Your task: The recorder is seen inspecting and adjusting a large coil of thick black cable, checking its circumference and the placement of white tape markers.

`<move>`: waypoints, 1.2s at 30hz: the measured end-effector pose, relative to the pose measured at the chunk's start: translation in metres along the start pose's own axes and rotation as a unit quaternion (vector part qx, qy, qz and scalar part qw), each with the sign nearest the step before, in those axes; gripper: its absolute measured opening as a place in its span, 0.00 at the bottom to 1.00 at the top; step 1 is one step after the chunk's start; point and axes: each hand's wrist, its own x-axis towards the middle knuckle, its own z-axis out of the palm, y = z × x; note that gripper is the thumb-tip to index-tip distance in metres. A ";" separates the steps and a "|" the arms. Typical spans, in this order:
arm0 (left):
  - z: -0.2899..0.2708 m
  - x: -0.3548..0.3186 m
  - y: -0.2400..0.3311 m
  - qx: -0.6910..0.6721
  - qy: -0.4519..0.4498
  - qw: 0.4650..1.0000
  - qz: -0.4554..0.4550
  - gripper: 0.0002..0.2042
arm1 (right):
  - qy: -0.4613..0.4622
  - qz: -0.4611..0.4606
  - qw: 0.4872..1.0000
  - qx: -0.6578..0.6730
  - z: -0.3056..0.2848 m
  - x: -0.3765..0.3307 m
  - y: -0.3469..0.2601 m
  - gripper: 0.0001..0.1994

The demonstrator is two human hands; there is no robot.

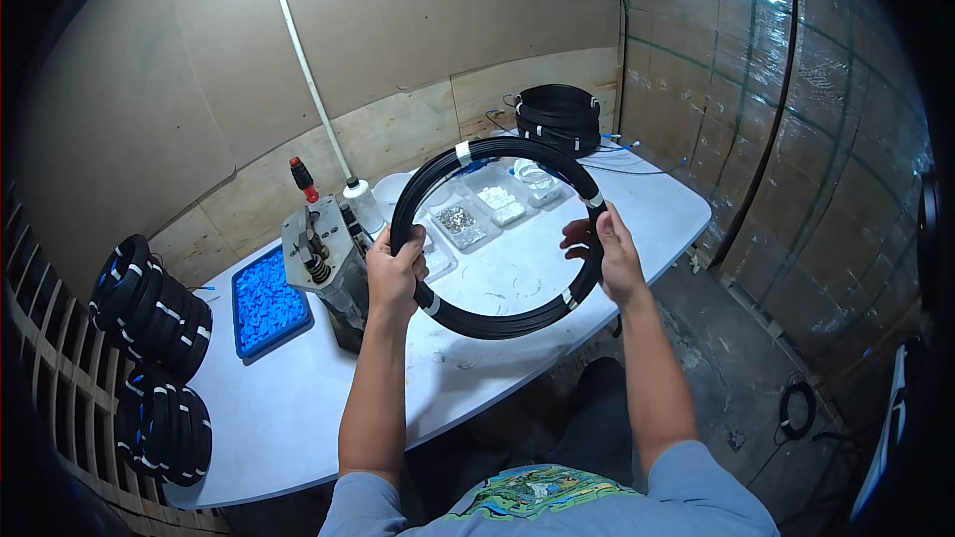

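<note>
While both hands hold it up: the black cable coil (497, 323) hangs in the air above the desk (298, 398), its ring facing the camera
Left grip: the left hand (395, 273) is closed in a fist round the coil's left arc, knuckles toward the camera
Right grip: the right hand (612, 254) is wrapped on the right arc — fingers curled over the inner side, thumb on the outer
Coil bands: white tape wraps (463, 151) bind the strands at several spots round the ring
Behind the coil: clear trays of small parts (477, 214) lie on the desk, seen through the ring
Left of the grip: a grey metal press tool (318, 254) with a red-topped handle stands just beside the left hand; a blue tray of blue pieces (267, 303) lies beyond it
Edges: the desk's near edge runs under the forearms; the right end is rounded, with bare concrete floor (726, 368) past it
More coils: a stack (559, 117) at the desk's far end — others (154, 313) racked at the left
Room: plywood wall panels (418, 30) behind, wrapped sheeting (796, 139) to the right
</note>
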 end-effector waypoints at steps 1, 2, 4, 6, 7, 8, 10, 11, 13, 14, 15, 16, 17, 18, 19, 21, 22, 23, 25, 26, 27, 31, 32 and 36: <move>-0.003 0.001 -0.003 -0.007 0.002 1.000 -0.008 0.05 | 0.042 -0.018 0.999 0.016 0.009 -0.004 0.001 0.29; -0.005 0.000 -0.005 -0.007 0.003 1.000 -0.008 0.05 | 0.041 -0.018 0.999 0.016 0.010 -0.005 -0.002 0.29; -0.006 -0.001 -0.007 -0.025 0.011 0.999 -0.027 0.04 | 0.024 -0.021 0.999 0.001 0.010 -0.007 -0.006 0.28; -0.004 -0.001 -0.007 -0.026 0.013 0.999 -0.036 0.03 | 0.028 -0.019 0.999 0.023 0.011 -0.007 -0.009 0.27; -0.003 -0.002 -0.007 -0.025 0.018 0.999 -0.044 0.03 | 0.048 -0.015 0.999 0.017 0.012 -0.005 -0.012 0.28; -0.003 -0.003 -0.008 -0.026 0.020 0.998 -0.046 0.03 | 0.068 -0.012 0.998 0.010 0.012 -0.004 -0.014 0.28; -0.003 -0.002 -0.009 -0.044 0.015 0.999 -0.024 0.02 | 0.079 -0.018 0.997 -0.010 0.011 0.000 -0.017 0.28; -0.002 -0.002 -0.010 -0.056 0.011 0.998 -0.021 0.02 | 0.083 -0.063 0.994 -0.044 0.010 0.001 -0.018 0.28; 0.000 -0.003 -0.011 -0.076 0.019 0.997 -0.013 0.02 | 0.094 -0.108 0.985 -0.095 0.014 -0.002 -0.019 0.29; 0.001 -0.004 -0.011 -0.095 0.026 0.995 -0.004 0.02 | 0.092 -0.105 0.986 -0.094 0.020 -0.005 -0.020 0.29; 0.004 -0.004 -0.009 -0.105 0.033 0.994 -0.005 0.03 | 0.110 -0.100 0.985 -0.091 0.029 -0.009 -0.021 0.29; 0.006 -0.004 -0.009 -0.105 0.035 0.994 -0.006 0.03 | 0.128 -0.097 0.983 -0.089 0.036 -0.011 -0.021 0.30; 0.007 -0.004 -0.009 -0.107 0.040 0.993 -0.006 0.02 | 0.134 -0.083 0.986 -0.056 0.040 -0.012 -0.020 0.31; 0.008 -0.004 -0.010 -0.109 0.045 0.993 -0.007 0.02 | 0.133 -0.082 0.986 -0.054 0.040 -0.013 -0.017 0.31; 0.010 -0.005 -0.010 -0.109 0.044 0.993 -0.010 0.02 | 0.140 -0.077 0.986 -0.048 0.036 -0.012 -0.014 0.31; 0.010 -0.005 -0.013 -0.098 0.052 0.994 -0.016 0.02 | 0.161 -0.066 0.985 -0.020 0.037 -0.009 -0.010 0.29; 0.011 -0.005 -0.014 -0.088 0.059 0.994 -0.023 0.02 | 0.161 -0.066 0.985 -0.019 0.036 -0.008 -0.008 0.29; 0.011 -0.007 -0.015 -0.081 0.064 0.994 -0.026 0.04 | 0.166 -0.043 0.985 0.008 0.034 -0.006 -0.005 0.27; 0.014 -0.011 -0.015 -0.062 0.066 0.996 -0.017 0.04 | 0.172 -0.022 0.984 0.034 0.026 -0.004 0.004 0.25; 0.018 -0.012 -0.014 -0.045 0.068 0.997 -0.008 0.05 | 0.170 0.000 0.983 0.068 0.021 -0.003 0.011 0.21; 0.021 -0.014 -0.012 -0.019 0.068 0.997 -0.008 0.04 | 0.168 0.021 0.980 0.102 0.017 -0.001 0.017 0.17; 0.025 -0.011 -0.009 0.016 0.071 0.997 -0.005 0.04 | 0.167 0.034 0.977 0.129 0.012 0.000 0.031 0.15; 0.022 -0.009 -0.012 0.011 0.072 0.997 -0.017 0.04 | 0.175 0.039 0.976 0.121 0.014 0.000 0.030 0.15; 0.017 -0.005 -0.022 -0.005 0.091 0.995 -0.048 0.03 | 0.171 0.047 0.981 0.084 0.020 -0.002 0.013 0.16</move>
